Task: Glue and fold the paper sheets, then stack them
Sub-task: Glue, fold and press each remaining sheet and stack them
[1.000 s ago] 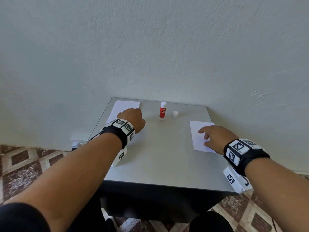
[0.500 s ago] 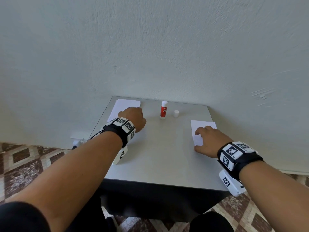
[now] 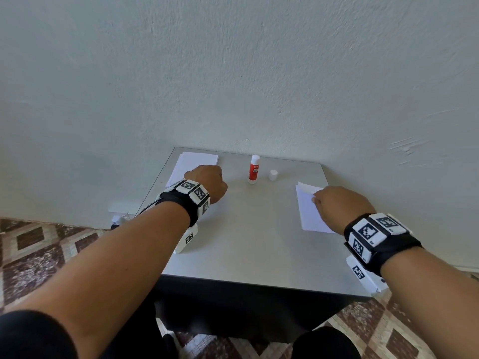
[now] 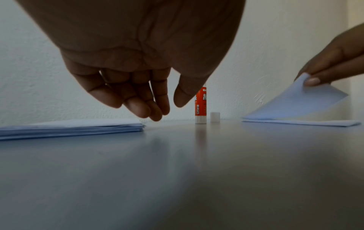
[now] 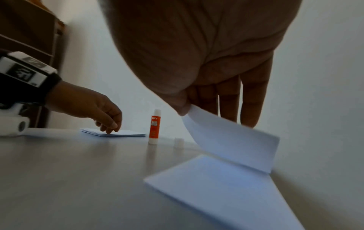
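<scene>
A white paper sheet (image 3: 309,213) lies at the table's right side. My right hand (image 3: 339,206) pinches its far left corner between thumb and fingers (image 5: 250,109), and the lifted flap (image 5: 230,140) curls back over the flat part (image 5: 216,194). The left wrist view shows the same flap (image 4: 295,105) raised. My left hand (image 3: 207,182) hovers just above the table with fingers (image 4: 138,105) loosely curled, holding nothing. It hangs by the near right corner of a stack of white sheets (image 3: 193,163) (image 4: 69,127). An uncapped red glue stick (image 3: 254,169) stands upright at the back middle.
The glue stick's white cap (image 3: 273,175) stands just right of it. The grey table (image 3: 248,242) sits against a pale wall. Patterned floor tiles (image 3: 39,244) surround it, and a white plug (image 3: 119,218) lies on the floor at the left.
My right hand drew back toward me, going from resting on the sheet to pinching its far corner and lifting it. The left hand stayed nearly still.
</scene>
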